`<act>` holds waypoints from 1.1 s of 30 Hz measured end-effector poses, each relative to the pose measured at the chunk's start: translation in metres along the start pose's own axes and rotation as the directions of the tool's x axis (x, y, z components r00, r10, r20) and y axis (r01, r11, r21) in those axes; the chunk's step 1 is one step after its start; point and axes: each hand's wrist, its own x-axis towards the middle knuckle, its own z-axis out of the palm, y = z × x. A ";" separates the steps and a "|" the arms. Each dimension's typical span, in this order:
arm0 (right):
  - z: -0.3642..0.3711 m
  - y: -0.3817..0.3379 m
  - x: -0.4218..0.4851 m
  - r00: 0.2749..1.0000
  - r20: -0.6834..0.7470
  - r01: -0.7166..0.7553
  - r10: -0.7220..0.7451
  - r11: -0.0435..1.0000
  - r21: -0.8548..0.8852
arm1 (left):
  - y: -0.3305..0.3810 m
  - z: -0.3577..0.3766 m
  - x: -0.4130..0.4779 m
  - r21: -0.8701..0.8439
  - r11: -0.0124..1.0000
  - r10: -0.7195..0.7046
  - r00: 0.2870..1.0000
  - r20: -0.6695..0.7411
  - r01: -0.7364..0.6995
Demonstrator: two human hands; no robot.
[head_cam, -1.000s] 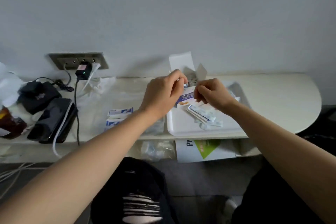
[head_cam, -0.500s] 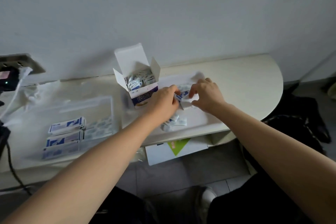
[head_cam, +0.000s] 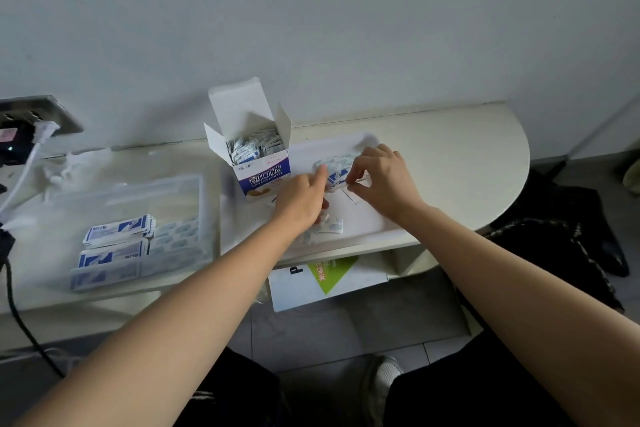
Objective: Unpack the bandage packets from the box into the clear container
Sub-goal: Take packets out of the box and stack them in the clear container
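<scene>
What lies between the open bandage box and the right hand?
Head view: a bundle of bandage packets, which the left hand also touches, above the white tray.

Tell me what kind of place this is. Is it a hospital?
Probably a room at home, not a hospital. A small table stands against a plain wall, a socket has plugs in it, and a black bag lies on the floor. The packets are beside an ordinary box.

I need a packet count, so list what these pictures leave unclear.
Head view:
- Box: packets inside too small to count.
- Left hand: its back hides whether the fingers grip anything.
- Container: cloudy wall blurs the front stacks.
- Socket: cut off by the left edge.
</scene>
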 end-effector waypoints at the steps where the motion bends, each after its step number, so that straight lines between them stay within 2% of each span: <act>1: 0.001 -0.001 -0.001 0.999 -0.025 0.034 -0.034 0.999 0.016 | 0.003 -0.001 0.000 -0.127 0.987 -0.088 0.995 0.046 0.093; 2: 0.002 -0.003 -0.002 0.997 -0.036 0.062 -0.061 0.998 0.030 | 0.005 -0.003 -0.001 -0.234 0.958 -0.142 0.984 0.105 0.163; 4: 0.005 -0.004 -0.002 0.996 -0.028 0.091 -0.089 0.994 0.063 | 0.006 -0.006 -0.003 -0.324 0.923 -0.150 0.970 0.192 0.207; 6: 0.006 -0.002 -0.003 0.997 0.018 0.067 -0.070 0.991 0.112 | 0.001 -0.009 -0.002 -0.313 0.937 -0.106 0.980 0.171 0.156; 9: 0.003 0.003 -0.003 0.990 0.135 -0.059 0.029 0.973 0.222 | -0.007 -0.014 0.001 -0.254 0.964 -0.055 0.993 0.105 0.080; 12: -0.006 0.006 -0.003 0.972 0.198 -0.202 0.128 0.886 0.417 | -0.009 -0.016 0.001 -0.218 0.975 -0.031 0.995 0.093 0.051; 19: -0.010 0.006 -0.003 0.946 0.263 -0.281 0.188 0.879 0.384 | -0.007 -0.018 -0.004 -0.173 0.985 -0.003 0.999 0.052 0.012; 22: -0.011 0.001 -0.005 0.927 0.349 -0.262 0.135 0.900 0.349 | -0.006 -0.020 -0.004 -0.126 0.991 0.048 0.997 0.054 -0.041; 25: -0.011 -0.002 -0.003 0.941 0.278 -0.280 0.192 0.904 0.322 | -0.006 -0.023 -0.003 -0.001 0.994 0.111 0.994 0.007 -0.111; 28: -0.016 0.003 0.001 0.926 0.169 -0.374 0.336 0.874 0.311 | -0.011 -0.030 -0.004 0.274 0.947 0.178 0.984 -0.010 -0.168; 31: -0.019 0.005 -0.001 0.911 0.225 -0.400 0.346 0.874 0.276 | -0.022 -0.031 -0.005 0.517 0.832 0.192 0.979 0.071 -0.200; 33: -0.018 0.002 -0.004 0.910 0.273 -0.387 0.313 0.878 0.282 | -0.026 -0.030 -0.007 0.580 0.780 0.218 0.971 0.100 -0.235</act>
